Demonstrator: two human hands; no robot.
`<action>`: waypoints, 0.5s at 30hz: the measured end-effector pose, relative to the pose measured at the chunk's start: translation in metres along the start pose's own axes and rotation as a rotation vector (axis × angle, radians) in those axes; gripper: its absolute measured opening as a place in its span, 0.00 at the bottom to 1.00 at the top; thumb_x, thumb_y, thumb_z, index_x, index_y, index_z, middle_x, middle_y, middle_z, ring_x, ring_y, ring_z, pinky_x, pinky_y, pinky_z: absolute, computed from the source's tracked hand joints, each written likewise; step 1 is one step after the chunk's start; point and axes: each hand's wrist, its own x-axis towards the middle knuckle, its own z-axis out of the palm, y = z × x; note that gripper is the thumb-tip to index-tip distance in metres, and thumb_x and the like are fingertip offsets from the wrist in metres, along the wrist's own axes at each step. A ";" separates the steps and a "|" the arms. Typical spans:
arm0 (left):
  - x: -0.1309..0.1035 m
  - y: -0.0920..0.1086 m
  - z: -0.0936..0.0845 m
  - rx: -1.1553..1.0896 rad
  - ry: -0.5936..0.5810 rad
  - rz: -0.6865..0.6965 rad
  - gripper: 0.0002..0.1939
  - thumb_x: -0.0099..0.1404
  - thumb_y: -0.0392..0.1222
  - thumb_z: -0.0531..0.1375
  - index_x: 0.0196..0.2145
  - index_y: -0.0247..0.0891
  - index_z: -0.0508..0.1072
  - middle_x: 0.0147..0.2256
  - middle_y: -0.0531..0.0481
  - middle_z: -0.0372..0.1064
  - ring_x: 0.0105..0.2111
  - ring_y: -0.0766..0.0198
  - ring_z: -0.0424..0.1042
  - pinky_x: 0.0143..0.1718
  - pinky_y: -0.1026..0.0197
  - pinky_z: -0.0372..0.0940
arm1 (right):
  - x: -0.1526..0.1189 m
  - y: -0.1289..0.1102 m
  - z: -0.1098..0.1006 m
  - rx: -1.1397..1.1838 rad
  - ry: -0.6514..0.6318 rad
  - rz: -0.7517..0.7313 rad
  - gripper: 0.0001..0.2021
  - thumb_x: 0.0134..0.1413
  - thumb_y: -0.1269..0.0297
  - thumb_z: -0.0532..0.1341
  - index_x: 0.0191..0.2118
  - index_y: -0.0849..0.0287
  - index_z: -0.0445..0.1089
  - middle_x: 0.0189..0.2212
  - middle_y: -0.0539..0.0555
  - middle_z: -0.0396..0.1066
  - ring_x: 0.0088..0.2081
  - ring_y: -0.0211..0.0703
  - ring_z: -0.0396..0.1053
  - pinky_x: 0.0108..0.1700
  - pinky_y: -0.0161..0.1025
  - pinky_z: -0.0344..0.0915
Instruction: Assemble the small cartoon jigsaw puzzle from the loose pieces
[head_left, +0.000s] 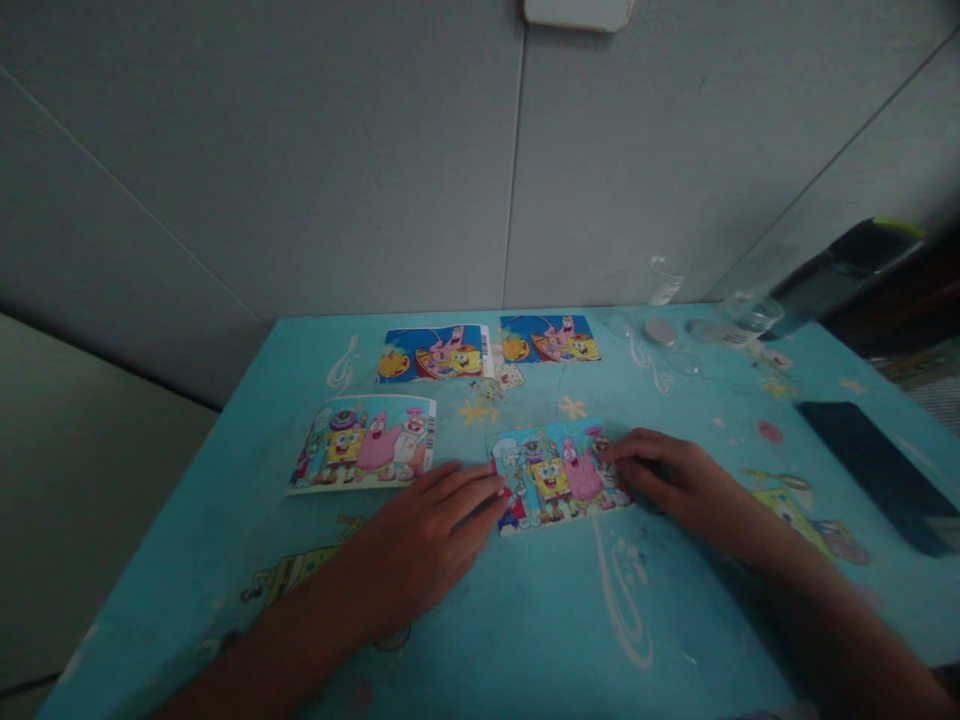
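Observation:
A cartoon picture puzzle (559, 472) lies flat on the turquoise table (525, 620) between my hands. My left hand (442, 520) rests at its left edge, palm down, fingers extended and slightly apart. At the right edge, my right hand (664, 470) has its thumb and index finger bent together over the picture's side; whatever is between the fingertips is too small to make out. A matching picture card (364, 445) lies to the left, beyond my left forearm. Further back are two blue cartoon pictures, one (439, 353) with a white barcode strip and another (551, 340) beside it.
Clear plastic containers (750, 312) and a round lid (660, 332) stand at the back right. A dark bottle-like object (847, 260) leans behind them. A dark flat case (877, 470) lies at the right. The grey wall (390, 160) borders the table's back edge.

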 end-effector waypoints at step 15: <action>0.001 -0.001 -0.001 -0.009 0.001 -0.002 0.17 0.77 0.31 0.51 0.57 0.30 0.73 0.56 0.38 0.73 0.58 0.50 0.71 0.60 0.44 0.70 | -0.002 0.001 0.001 0.032 -0.009 0.109 0.10 0.61 0.54 0.67 0.40 0.54 0.78 0.33 0.52 0.76 0.33 0.44 0.71 0.35 0.39 0.68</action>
